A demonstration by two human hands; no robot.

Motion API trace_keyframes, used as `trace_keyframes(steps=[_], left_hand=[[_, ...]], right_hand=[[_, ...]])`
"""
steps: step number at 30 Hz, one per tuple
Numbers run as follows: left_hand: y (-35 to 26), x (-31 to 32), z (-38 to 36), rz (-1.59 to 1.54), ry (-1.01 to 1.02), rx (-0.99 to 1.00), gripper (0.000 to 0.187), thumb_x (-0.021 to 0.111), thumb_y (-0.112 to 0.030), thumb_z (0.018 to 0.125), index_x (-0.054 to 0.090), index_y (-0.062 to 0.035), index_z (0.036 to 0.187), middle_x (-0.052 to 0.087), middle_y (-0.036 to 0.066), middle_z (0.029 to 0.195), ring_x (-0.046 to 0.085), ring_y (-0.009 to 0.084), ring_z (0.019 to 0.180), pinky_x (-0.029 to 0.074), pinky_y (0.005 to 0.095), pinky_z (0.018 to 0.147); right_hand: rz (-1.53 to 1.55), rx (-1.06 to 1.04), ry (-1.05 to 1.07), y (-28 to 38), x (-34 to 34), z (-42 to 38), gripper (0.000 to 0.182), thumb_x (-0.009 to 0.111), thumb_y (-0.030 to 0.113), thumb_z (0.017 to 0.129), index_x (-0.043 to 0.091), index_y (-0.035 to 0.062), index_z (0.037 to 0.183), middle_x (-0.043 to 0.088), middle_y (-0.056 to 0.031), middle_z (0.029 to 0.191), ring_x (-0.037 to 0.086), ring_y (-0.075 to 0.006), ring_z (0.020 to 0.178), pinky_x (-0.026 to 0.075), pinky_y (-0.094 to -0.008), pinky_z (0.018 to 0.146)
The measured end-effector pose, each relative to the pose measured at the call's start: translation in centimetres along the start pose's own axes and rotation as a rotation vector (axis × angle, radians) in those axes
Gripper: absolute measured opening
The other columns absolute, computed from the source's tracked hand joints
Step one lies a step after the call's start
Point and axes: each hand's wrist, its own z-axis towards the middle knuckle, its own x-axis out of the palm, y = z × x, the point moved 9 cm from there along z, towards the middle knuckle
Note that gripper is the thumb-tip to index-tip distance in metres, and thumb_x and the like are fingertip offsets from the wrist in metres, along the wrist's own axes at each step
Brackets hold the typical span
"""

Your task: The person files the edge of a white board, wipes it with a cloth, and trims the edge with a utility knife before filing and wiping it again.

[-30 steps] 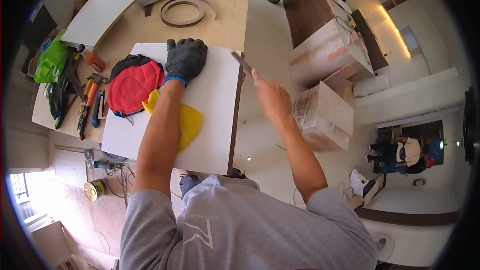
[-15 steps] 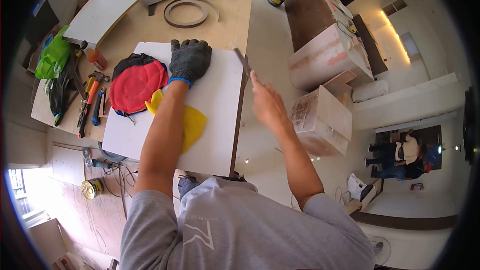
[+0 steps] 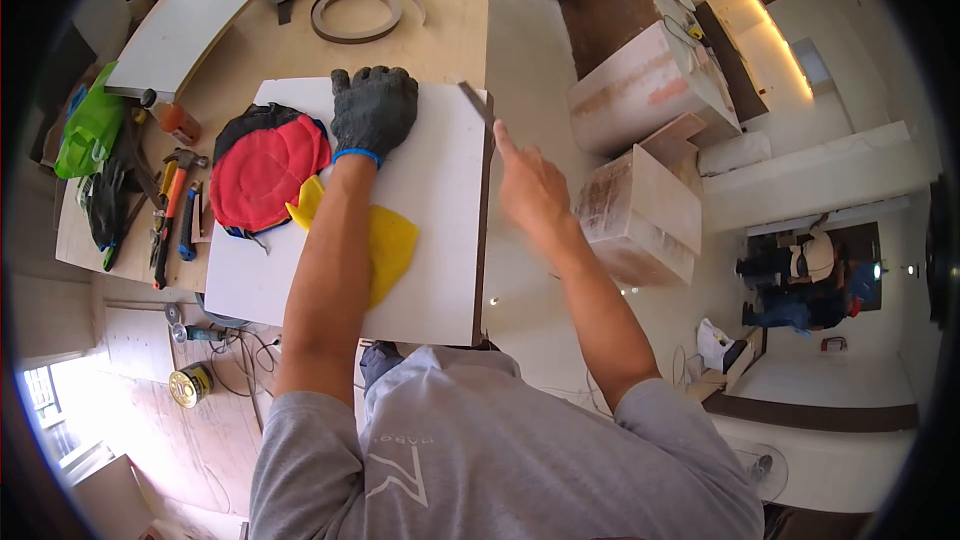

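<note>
My left hand, in a dark grey glove with a blue cuff, presses on the white board, fingers apart and foreshortened. It holds nothing that I can see. My bare right hand is closed round a flat metal file, index finger stretched along it. The file lies against the board's dark right edge; its handle end is hidden in my hand. Left of my gloved hand, a red and black cloth cap rests on the board. A yellow cloth lies partly under my left forearm.
A coil of edge strip and a curved white panel lie on the wooden table. At left are a hammer, a bottle, a green bag and dark gloves. Cabinets stand right; people are farther off.
My right hand and the file have shifted slightly up and left along the board's edge. My left hand stays on the board. The whole view has moved a little.
</note>
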Motion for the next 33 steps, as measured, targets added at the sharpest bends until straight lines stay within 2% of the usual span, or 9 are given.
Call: trace_keyframes(steps=[3,6,13,17,21,24,29,32,33], left_hand=[[-0.2,-0.1,-0.1,-0.005,-0.004,-0.004,0.031,0.05,-0.033,0.102,0.073,-0.0135,0.11,0.074,0.011,0.114,0.066,0.0323,0.115,0.036,0.0554,0.107],[0.2,-0.2,0.0,-0.027,0.01,-0.01,0.031,0.05,-0.033,0.102,0.073,-0.0133,0.11,0.074,0.012,0.115,0.065,0.0325,0.116,0.036,0.056,0.107],[0.1,0.0,0.1,-0.034,0.021,-0.014,0.032,0.051,-0.034,0.102,0.074,-0.0128,0.108,0.074,0.013,0.115,0.066,0.0339,0.116,0.036,0.0597,0.108],[0.3,0.1,0.1,-0.042,0.011,-0.001,0.032,0.05,-0.034,0.102,0.074,-0.0129,0.107,0.074,0.014,0.114,0.067,0.0353,0.114,0.037,0.0598,0.107],[0.3,0.3,-0.1,-0.019,-0.02,0.005,0.034,0.049,-0.036,0.102,0.074,-0.0139,0.108,0.074,0.014,0.113,0.067,0.0352,0.112,0.038,0.0588,0.106],[0.3,0.4,0.4,0.011,-0.013,-0.002,0.036,0.047,-0.037,0.103,0.074,-0.0147,0.109,0.075,0.014,0.113,0.068,0.0347,0.113,0.039,0.0573,0.104],[0.3,0.9,0.5,0.017,-0.006,0.033,0.039,0.044,-0.039,0.105,0.074,-0.0155,0.113,0.075,0.014,0.116,0.067,0.0345,0.115,0.04,0.0554,0.103],[0.4,0.9,0.5,0.04,0.018,0.033,0.039,0.044,-0.039,0.104,0.072,-0.0152,0.115,0.074,0.014,0.117,0.067,0.0348,0.115,0.04,0.0555,0.102],[0.5,1.1,0.5,0.053,0.019,0.032,0.038,0.044,-0.038,0.104,0.072,-0.0153,0.115,0.074,0.014,0.117,0.067,0.0349,0.114,0.04,0.0557,0.102]], right_hand=[[-0.03,-0.021,-0.033,-0.7,-0.9,1.7,0.064,0.047,0.008,0.099,0.038,0.0137,0.162,0.064,-0.0288,0.118,0.071,-0.0452,0.097,0.058,-0.0516,0.09],[-0.047,0.014,0.059,0.0,-0.7,-1.2,0.065,0.048,0.006,0.098,0.038,0.0146,0.162,0.064,-0.0292,0.117,0.07,-0.0458,0.099,0.058,-0.0519,0.09],[-0.046,-0.003,-0.03,-0.6,-0.7,0.3,0.072,0.053,-0.001,0.094,0.038,0.0147,0.162,0.063,-0.0272,0.113,0.07,-0.0445,0.098,0.057,-0.0516,0.086],[0.007,-0.109,-0.069,0.4,0.9,-8.4,0.07,0.055,0.0,0.095,0.04,0.0177,0.162,0.06,-0.0228,0.099,0.067,-0.0429,0.084,0.057,-0.0518,0.077],[0.132,-0.194,-0.064,1.2,1.1,-19.9,0.065,0.064,0.009,0.094,0.052,0.0223,0.156,0.055,-0.0129,0.083,0.062,-0.0318,0.061,0.055,-0.0439,0.057],[0.074,-0.228,-0.057,0.8,0.4,-22.9,0.06,0.066,0.009,0.093,0.059,0.0234,0.151,0.051,-0.0093,0.077,0.06,-0.0278,0.057,0.054,-0.0409,0.054],[0.106,-0.192,-0.267,-1.9,0.9,-13.8,0.06,0.062,0.006,0.096,0.054,0.0224,0.154,0.053,-0.0134,0.078,0.061,-0.0351,0.061,0.054,-0.0457,0.06],[0.127,-0.199,-0.205,-2.1,0.5,-14.1,0.058,0.061,0.007,0.098,0.054,0.0221,0.153,0.054,-0.0143,0.08,0.061,-0.0363,0.062,0.055,-0.0467,0.061],[0.112,-0.223,-0.152,-1.7,0.0,-16.2,0.059,0.061,0.007,0.097,0.055,0.0233,0.153,0.053,-0.0128,0.079,0.06,-0.0334,0.06,0.055,-0.0456,0.058]])
